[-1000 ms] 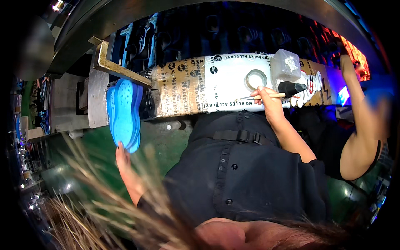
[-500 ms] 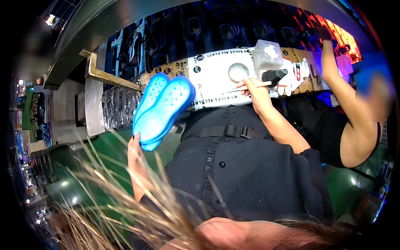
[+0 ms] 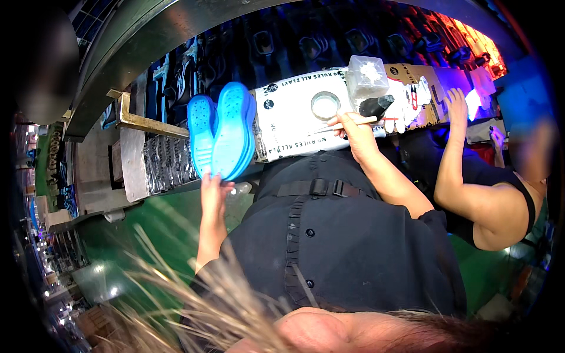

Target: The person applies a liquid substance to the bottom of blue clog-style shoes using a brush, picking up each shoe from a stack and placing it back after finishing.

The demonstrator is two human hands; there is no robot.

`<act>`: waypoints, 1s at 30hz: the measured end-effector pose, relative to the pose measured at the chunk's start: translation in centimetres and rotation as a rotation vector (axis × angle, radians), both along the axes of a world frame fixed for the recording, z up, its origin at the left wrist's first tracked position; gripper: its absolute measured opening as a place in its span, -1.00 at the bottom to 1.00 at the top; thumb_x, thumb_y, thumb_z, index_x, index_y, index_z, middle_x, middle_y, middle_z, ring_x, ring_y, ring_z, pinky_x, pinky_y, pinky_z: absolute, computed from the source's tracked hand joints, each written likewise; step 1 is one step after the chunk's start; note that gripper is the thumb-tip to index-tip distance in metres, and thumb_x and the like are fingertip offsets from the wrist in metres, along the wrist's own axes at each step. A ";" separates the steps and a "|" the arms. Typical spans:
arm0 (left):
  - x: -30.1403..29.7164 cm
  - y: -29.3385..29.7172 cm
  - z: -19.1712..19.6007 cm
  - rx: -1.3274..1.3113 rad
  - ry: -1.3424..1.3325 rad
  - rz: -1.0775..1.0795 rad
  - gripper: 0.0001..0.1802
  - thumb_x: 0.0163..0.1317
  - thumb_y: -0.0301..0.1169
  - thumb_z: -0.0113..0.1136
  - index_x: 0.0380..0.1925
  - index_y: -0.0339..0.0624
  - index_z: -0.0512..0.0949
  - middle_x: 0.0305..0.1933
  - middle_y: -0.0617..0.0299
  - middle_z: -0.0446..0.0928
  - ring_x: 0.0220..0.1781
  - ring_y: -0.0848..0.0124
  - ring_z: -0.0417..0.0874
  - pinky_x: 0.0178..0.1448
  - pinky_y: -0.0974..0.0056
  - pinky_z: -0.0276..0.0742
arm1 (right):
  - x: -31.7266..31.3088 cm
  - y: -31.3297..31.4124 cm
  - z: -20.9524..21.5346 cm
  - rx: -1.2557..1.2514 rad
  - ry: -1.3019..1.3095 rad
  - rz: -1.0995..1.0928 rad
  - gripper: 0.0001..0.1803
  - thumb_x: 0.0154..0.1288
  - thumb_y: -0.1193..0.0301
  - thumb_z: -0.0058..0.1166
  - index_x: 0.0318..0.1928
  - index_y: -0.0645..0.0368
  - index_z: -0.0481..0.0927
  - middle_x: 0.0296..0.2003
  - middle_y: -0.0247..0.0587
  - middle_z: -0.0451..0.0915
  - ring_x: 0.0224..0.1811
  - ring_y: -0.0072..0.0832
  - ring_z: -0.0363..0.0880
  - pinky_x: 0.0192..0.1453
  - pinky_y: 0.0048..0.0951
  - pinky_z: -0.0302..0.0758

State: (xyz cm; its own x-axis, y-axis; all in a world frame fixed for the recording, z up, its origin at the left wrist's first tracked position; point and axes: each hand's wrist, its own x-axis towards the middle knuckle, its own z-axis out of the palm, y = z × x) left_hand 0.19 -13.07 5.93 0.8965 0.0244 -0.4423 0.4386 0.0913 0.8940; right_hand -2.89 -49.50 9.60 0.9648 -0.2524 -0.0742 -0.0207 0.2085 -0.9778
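My left hand (image 3: 214, 189) grips a pair of blue shoe soles (image 3: 234, 132) by their heel ends, at the near edge of the bench. Side by side, the soles spread apart at the toes, with small holes in their toe areas. My right hand (image 3: 358, 134) is closed round a slim brush (image 3: 368, 120) with a pale wooden handle, above the white sheet (image 3: 288, 106). Just beyond its fingers stands a round container or ring (image 3: 325, 106); which one I cannot tell. A black tapered object (image 3: 376, 106) lies beside the brush handle.
A clear plastic box (image 3: 368, 79) with white stuff in it stands at the back. White and red gloves (image 3: 406, 106) lie right of it. Dark shoe parts (image 3: 312, 44) line the rack behind. A co-worker's arm (image 3: 453, 141) reaches in at right. A metal bar (image 3: 150, 123) juts out at left.
My left hand has brought the soles over the bench and more upright, and they now lie further apart. The co-worker's arm has come down toward the bench. My right hand still holds the brush.
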 end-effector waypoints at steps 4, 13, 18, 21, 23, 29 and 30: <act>-0.2 -2.0 -2.0 0.116 0.143 -0.082 -0.55 0.10 -0.48 0.00 -0.03 -0.36 0.13 -0.30 0.04 0.41 -0.50 0.33 0.55 -0.48 0.38 0.48 | 0.4 0.3 -0.1 0.007 0.006 0.012 -0.66 0.26 0.24 -0.10 -0.44 0.25 0.56 -0.53 -0.35 0.51 -0.50 -0.67 0.36 -0.40 -0.67 0.24; 0.2 -3.6 -3.7 0.608 -0.106 -0.120 -0.40 -0.06 -0.38 0.23 -0.05 -0.44 0.23 -0.31 0.09 0.42 -0.47 0.44 0.48 -0.54 0.40 0.44 | 0.4 -0.2 -0.7 0.024 0.029 0.008 -0.67 0.27 0.26 -0.11 -0.43 0.27 0.56 -0.51 -0.33 0.53 -0.49 -0.67 0.37 -0.39 -0.66 0.25; 1.5 -3.3 -3.7 0.484 -0.132 -0.079 -0.27 -0.02 -0.43 0.19 0.14 -0.42 0.09 -0.51 0.30 0.36 -0.62 0.56 0.36 -0.62 0.45 0.31 | 0.5 -0.2 -1.0 0.012 0.023 0.006 -0.63 0.27 0.22 -0.10 -0.42 0.30 0.55 -0.48 -0.29 0.54 -0.49 -0.66 0.39 -0.39 -0.68 0.29; 2.8 -3.3 -2.7 0.189 0.034 -0.124 -0.52 0.01 -0.43 0.13 -0.03 -0.31 0.29 -0.56 0.36 0.36 -0.73 0.62 0.25 -0.70 0.51 0.16 | 0.6 -0.2 -0.7 0.006 0.021 0.014 -0.64 0.28 0.23 -0.11 -0.42 0.29 0.55 -0.49 -0.30 0.54 -0.49 -0.66 0.38 -0.39 -0.68 0.28; 3.4 -3.8 -0.3 -0.068 0.107 -0.169 -0.75 0.02 -0.42 0.08 -0.25 -0.14 0.38 -0.58 0.39 0.36 -0.76 0.66 0.19 -0.75 0.54 0.09 | 0.4 -0.3 -0.7 0.012 0.010 0.004 -0.65 0.28 0.24 -0.11 -0.42 0.29 0.55 -0.52 -0.31 0.52 -0.50 -0.67 0.38 -0.40 -0.69 0.27; 2.8 -5.3 3.4 -0.368 0.014 -0.139 -0.52 -0.04 -0.36 0.09 -0.06 -0.20 0.29 -0.32 0.24 0.44 -0.51 0.49 0.41 -0.58 0.41 0.29 | 0.1 -0.8 -1.6 0.057 -0.007 0.018 -0.69 0.27 0.30 -0.12 -0.41 0.29 0.56 -0.54 -0.32 0.50 -0.52 -0.68 0.38 -0.44 -0.71 0.26; 2.1 -6.5 4.6 -0.364 -0.048 -0.140 -0.46 -0.04 -0.36 0.09 0.01 -0.22 0.25 -0.21 0.19 0.44 -0.36 0.44 0.49 -0.49 0.37 0.39 | 0.1 -0.8 -1.6 0.061 -0.015 0.022 -0.69 0.27 0.31 -0.13 -0.41 0.29 0.56 -0.53 -0.32 0.51 -0.53 -0.68 0.38 -0.44 -0.71 0.26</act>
State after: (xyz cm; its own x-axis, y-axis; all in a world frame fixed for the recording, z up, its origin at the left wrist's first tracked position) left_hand 2.25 -19.53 10.53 0.8999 -0.2501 -0.3572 0.4279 0.3482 0.8340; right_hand -2.81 -50.25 7.98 0.9713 -0.2262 -0.0739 -0.0110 0.2673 -0.9635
